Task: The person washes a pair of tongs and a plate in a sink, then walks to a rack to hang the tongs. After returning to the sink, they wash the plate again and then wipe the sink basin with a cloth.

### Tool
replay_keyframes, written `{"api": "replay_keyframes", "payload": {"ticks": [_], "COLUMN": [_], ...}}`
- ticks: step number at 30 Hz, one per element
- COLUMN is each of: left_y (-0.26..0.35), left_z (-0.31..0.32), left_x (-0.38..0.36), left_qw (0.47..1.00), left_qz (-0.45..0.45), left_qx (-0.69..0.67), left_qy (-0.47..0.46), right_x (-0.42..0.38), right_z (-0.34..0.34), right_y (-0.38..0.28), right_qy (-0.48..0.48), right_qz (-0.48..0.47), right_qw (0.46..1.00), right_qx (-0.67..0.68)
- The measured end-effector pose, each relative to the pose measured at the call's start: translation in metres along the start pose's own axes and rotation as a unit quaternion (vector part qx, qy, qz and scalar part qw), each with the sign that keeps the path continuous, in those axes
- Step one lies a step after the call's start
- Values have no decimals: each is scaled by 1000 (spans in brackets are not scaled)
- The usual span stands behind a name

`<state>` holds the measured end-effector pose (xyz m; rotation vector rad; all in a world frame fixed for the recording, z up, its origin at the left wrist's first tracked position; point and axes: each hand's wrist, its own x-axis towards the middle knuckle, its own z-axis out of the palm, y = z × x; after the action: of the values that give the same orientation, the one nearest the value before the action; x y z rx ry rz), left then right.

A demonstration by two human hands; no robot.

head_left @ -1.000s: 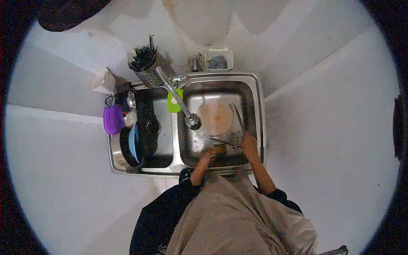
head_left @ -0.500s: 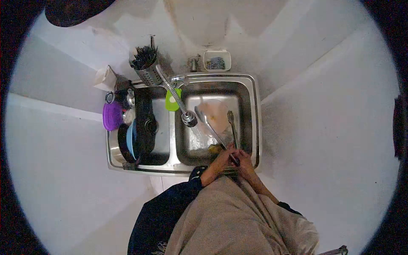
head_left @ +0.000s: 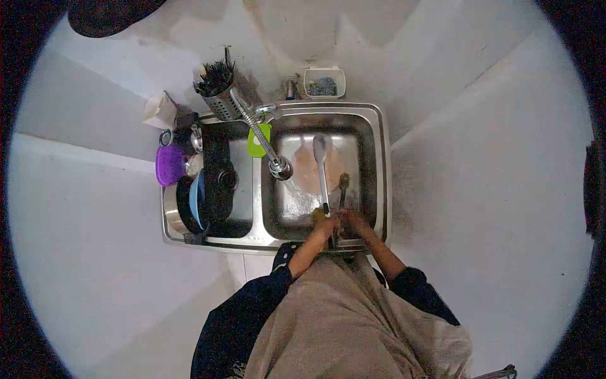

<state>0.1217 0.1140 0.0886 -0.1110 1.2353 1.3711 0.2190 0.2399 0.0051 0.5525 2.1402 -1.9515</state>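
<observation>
Long metal tongs with dark grips lie over the right sink basin, their two arms spread apart and pointing away from me. My left hand is closed around the grip of the left arm. Close beside it, my right hand is at the lower end of the tongs, its fingers smeared by motion. A yellowish sponge-like piece shows at my left fingers, partly covered. Beneath the tongs, a pinkish round, plate-like shape lies on the basin floor.
A flexible faucet hangs over the basin's left side. A green holder sits on the divider. Left are a purple container, a blue dish and a pot. Behind stand a utensil holder and a white tub.
The tongs' left arm has swung right and now points almost straight away from me. My hands have moved slightly apart, and the left has shifted left.
</observation>
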Motion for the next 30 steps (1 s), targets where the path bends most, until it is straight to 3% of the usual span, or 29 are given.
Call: {"api": "replay_keyframes", "payload": {"ticks": [2, 5, 8, 11, 16, 21, 22, 24, 26, 30], "left_y": [16, 10, -3, 15, 9, 15, 9, -13, -24, 29], "left_z": [-1, -21, -38, -31, -49, -55, -60, -79, -98, -69], "left_x": [-27, -43, -51, -71, -71, -80, -78, -70, -65, -112], "left_qw": [999, 998, 992, 972, 949, 933, 923, 891, 855, 874], "left_qz": [-39, -45, 3, 25, 52, 24, 86, 209, 160, 73], "left_qx": [-8, 19, 122, 224, 301, 346, 364, 397, 488, 445], "left_qy": [38, 26, 42, 74, 75, 99, 91, 74, 73, 179], "right_x": [25, 59, 76, 68, 41, 51, 43, 37, 47, 81], "right_z": [18, 51, 76, 62, 43, -42, -58, -80, -83, -79], "right_y": [36, 112, 161, 98, 37, 62, 31, -33, -77, -94], "right_qy": [-13, -38, -61, -135, 92, 93, 104, 140, 181, 124], "right_qz": [-89, -170, -246, 88, 178, 92, 60, 25, 19, 54], "right_qw": [965, 951, 930, 890, 864, 967, 969, 987, 959, 911], "right_qx": [-245, -257, -268, -426, -461, -218, -218, -72, 219, 390]}}
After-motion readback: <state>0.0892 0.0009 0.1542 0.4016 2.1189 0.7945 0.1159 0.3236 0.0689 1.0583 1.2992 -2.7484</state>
